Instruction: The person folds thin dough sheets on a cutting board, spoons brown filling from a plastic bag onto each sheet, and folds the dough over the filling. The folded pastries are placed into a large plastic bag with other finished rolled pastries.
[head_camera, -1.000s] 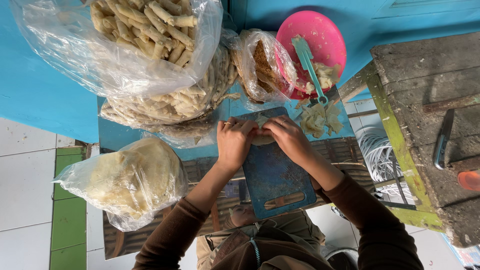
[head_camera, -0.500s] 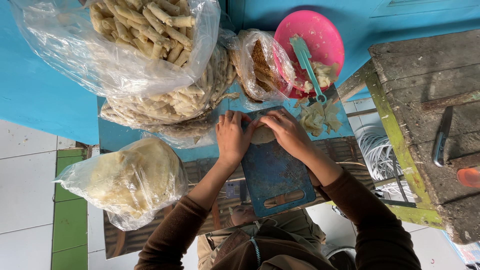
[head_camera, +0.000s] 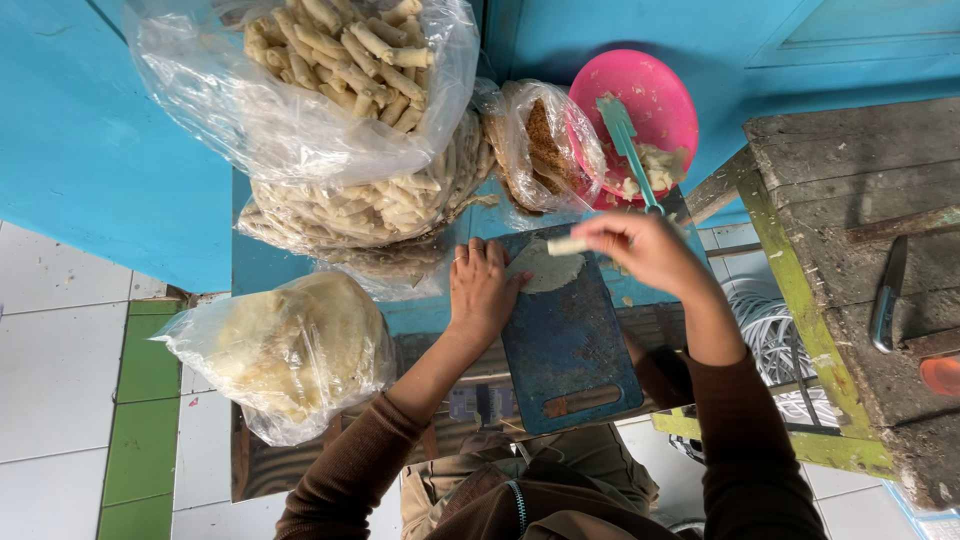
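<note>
My left hand lies flat with fingers apart on the left edge of a blue cutting board, its fingertips touching a thin pale wrapper spread on the board's far end. My right hand is lifted above the board's far right corner and pinches a small pale rolled piece. Just beyond it stands a pink bowl with pale filling and a teal spoon.
Two clear bags of rolled sticks are at the far left, a smaller bag of browned pieces beside the bowl, a bag of flat wrappers near left. A worn wooden bench with a knife stands right.
Both hands were together over the wrapper on the board. Now my right hand has lifted away to the right holding a rolled piece, and my left hand rests flat on the board.
</note>
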